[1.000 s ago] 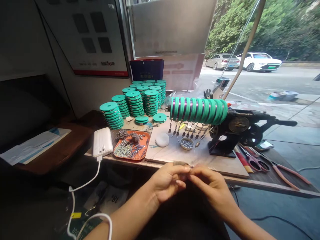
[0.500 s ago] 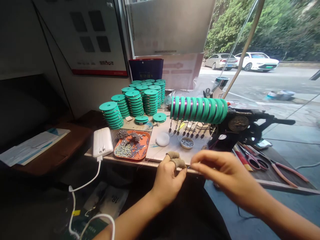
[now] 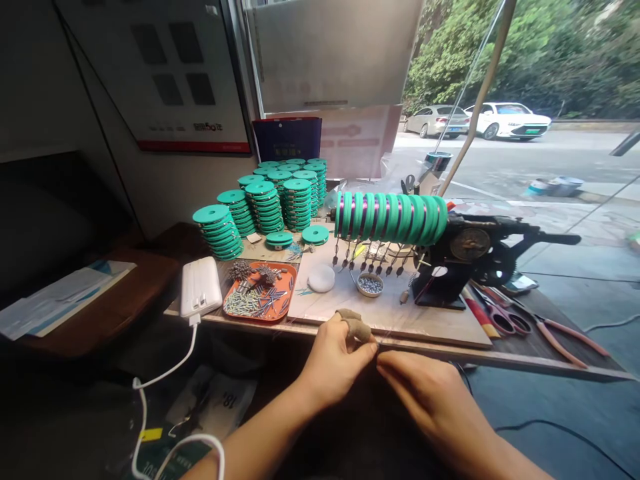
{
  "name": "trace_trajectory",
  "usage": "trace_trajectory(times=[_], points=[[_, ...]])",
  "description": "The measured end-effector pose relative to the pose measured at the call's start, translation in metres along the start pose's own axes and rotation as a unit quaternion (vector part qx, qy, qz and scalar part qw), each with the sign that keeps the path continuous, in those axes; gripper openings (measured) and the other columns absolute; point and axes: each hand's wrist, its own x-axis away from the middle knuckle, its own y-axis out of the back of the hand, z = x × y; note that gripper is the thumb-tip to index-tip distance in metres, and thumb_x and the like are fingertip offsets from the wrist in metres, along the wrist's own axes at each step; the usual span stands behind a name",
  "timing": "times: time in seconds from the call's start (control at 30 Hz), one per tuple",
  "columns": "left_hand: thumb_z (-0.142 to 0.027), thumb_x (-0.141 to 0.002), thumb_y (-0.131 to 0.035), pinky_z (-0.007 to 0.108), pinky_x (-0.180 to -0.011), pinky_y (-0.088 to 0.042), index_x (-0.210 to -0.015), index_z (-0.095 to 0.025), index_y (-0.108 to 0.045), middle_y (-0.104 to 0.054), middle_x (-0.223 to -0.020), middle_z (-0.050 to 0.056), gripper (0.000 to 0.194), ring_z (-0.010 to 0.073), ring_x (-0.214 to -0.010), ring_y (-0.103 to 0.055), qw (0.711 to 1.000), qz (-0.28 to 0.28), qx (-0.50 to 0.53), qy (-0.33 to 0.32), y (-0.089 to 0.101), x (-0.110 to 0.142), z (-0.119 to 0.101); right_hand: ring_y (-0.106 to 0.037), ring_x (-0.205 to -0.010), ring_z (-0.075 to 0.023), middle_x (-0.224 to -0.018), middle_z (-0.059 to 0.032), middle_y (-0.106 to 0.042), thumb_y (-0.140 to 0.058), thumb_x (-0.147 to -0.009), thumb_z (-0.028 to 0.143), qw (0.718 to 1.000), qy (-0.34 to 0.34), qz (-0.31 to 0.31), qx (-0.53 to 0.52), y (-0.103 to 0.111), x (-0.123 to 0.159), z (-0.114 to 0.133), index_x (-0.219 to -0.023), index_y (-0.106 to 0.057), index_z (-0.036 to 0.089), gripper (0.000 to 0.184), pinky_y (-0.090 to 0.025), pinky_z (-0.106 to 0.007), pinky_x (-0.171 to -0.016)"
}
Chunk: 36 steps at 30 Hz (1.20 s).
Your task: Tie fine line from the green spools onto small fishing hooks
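My left hand point(image 3: 336, 358) is at the table's front edge, fingers pinched, with brown cloth guards on two fingertips. My right hand point(image 3: 419, 393) is just to its right and lower, fingers also pinched toward the left hand. What they hold is too fine to see. Beyond them on the pale board point(image 3: 450, 323) a black winding machine point(image 3: 470, 257) carries a row of green spools point(image 3: 390, 217) with small weights hanging under them. A small dish of beads point(image 3: 371, 285) stands under the spools.
Stacks of green spools point(image 3: 265, 203) stand at the back left. An orange tray point(image 3: 260, 300) holds small metal parts, beside a white power bank point(image 3: 201, 287) with a cable. Scissors point(image 3: 503, 319) and pliers point(image 3: 560, 337) lie at right. A white round pad point(image 3: 321, 278) lies on the board.
My right hand rose and reached right half a second ago, then came back down close to my left hand. The left hand stays pinched at the table edge.
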Motion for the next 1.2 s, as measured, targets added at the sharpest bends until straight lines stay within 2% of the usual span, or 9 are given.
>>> trace_trajectory(times=[0.17,0.27,0.5,0.63,0.73,0.83,0.87,0.97,1.2], points=[[-0.014,-0.075,-0.056,0.027,-0.075,-0.041,-0.070,-0.015,-0.062,-0.055,-0.083,0.006,0.008,0.0184,-0.083,-0.053,0.993,-0.041,-0.103,-0.041,0.000,0.005,-0.005,-0.049,-0.055,-0.0138,-0.061,-0.0019,-0.054,-0.038,-0.085,0.015,0.995,0.057,0.055,0.067,0.027,-0.035,0.009,-0.066,-0.054,0.018,0.025,-0.035,-0.023,-0.050],[-0.015,-0.080,-0.049,0.029,-0.080,-0.043,-0.078,-0.015,-0.063,-0.056,-0.092,0.010,0.014,0.0201,-0.088,-0.055,0.977,-0.074,-0.184,-0.084,-0.003,0.010,-0.002,-0.045,-0.060,-0.0142,-0.065,-0.0030,-0.052,-0.044,-0.080,0.013,0.988,0.023,0.125,0.084,0.037,-0.074,0.010,-0.061,-0.055,0.016,0.022,-0.033,-0.025,-0.055],[-0.008,-0.080,-0.048,0.030,-0.077,-0.049,-0.091,-0.012,-0.062,-0.060,-0.100,0.017,0.018,0.0233,-0.091,-0.058,0.836,-0.181,-0.413,-0.312,-0.008,0.014,0.012,-0.046,-0.051,-0.0084,-0.051,0.0039,-0.050,-0.056,-0.067,0.009,0.940,-0.055,0.338,-0.004,0.036,-0.135,0.004,-0.058,-0.062,0.013,0.011,-0.034,-0.018,-0.049],[-0.005,-0.077,-0.048,0.027,-0.062,-0.048,-0.078,-0.012,-0.062,-0.064,-0.080,0.011,0.016,0.0183,-0.069,-0.058,0.812,-0.156,-0.434,-0.357,-0.005,0.011,0.008,-0.046,-0.049,-0.0077,-0.049,0.0040,-0.050,-0.058,-0.065,0.010,0.923,-0.078,0.377,-0.007,0.028,-0.144,0.001,-0.057,-0.063,0.012,0.010,-0.036,-0.016,-0.048],[-0.006,-0.075,-0.048,0.025,-0.057,-0.043,-0.069,-0.013,-0.061,-0.059,-0.067,0.007,0.016,0.0158,-0.062,-0.054,0.885,-0.100,-0.362,-0.276,-0.003,0.008,0.001,-0.049,-0.053,-0.0100,-0.053,0.0018,-0.053,-0.057,-0.067,0.011,0.936,-0.067,0.344,0.023,0.034,-0.133,0.006,-0.059,-0.063,0.013,0.011,-0.035,-0.019,-0.049],[-0.010,-0.071,-0.054,0.019,-0.051,-0.037,-0.062,-0.012,-0.057,-0.053,-0.059,0.002,0.009,0.0093,-0.054,-0.046,0.997,-0.030,-0.061,-0.036,0.000,0.001,-0.003,-0.050,-0.067,-0.0147,-0.074,-0.0044,-0.058,-0.051,-0.077,0.017,0.971,-0.031,0.225,0.075,0.048,-0.101,0.010,-0.076,-0.062,0.014,0.011,-0.036,-0.024,-0.059],[-0.011,-0.068,-0.057,0.016,-0.046,-0.032,-0.061,-0.012,-0.056,-0.050,-0.055,-0.001,0.008,0.0060,-0.049,-0.040,0.995,-0.004,0.077,0.061,0.001,-0.002,-0.003,-0.049,-0.070,-0.0155,-0.078,-0.0057,-0.058,-0.049,-0.080,0.019,0.981,-0.002,0.170,0.090,0.051,-0.087,0.009,-0.079,-0.061,0.015,0.013,-0.036,-0.026,-0.061],[-0.011,-0.061,-0.062,0.012,-0.036,-0.017,-0.061,-0.010,-0.055,-0.047,-0.055,-0.003,0.008,0.0003,-0.041,-0.026,0.901,0.061,0.351,0.246,0.002,-0.008,-0.001,-0.047,-0.061,-0.0139,-0.066,-0.0047,-0.055,-0.043,-0.087,0.017,0.981,0.155,-0.038,0.106,0.046,-0.043,-0.001,-0.073,-0.058,0.015,0.021,-0.036,-0.025,-0.056],[-0.011,-0.056,-0.064,0.009,-0.034,-0.018,-0.061,-0.009,-0.052,-0.050,-0.057,-0.002,0.013,-0.0019,-0.040,-0.030,0.839,0.087,0.436,0.313,-0.002,-0.008,0.000,-0.050,-0.059,-0.0166,-0.066,-0.0099,-0.063,-0.043,-0.085,0.007,0.923,0.331,-0.121,0.155,0.001,-0.010,-0.023,-0.089,-0.061,0.006,0.019,-0.037,-0.030,-0.053]])
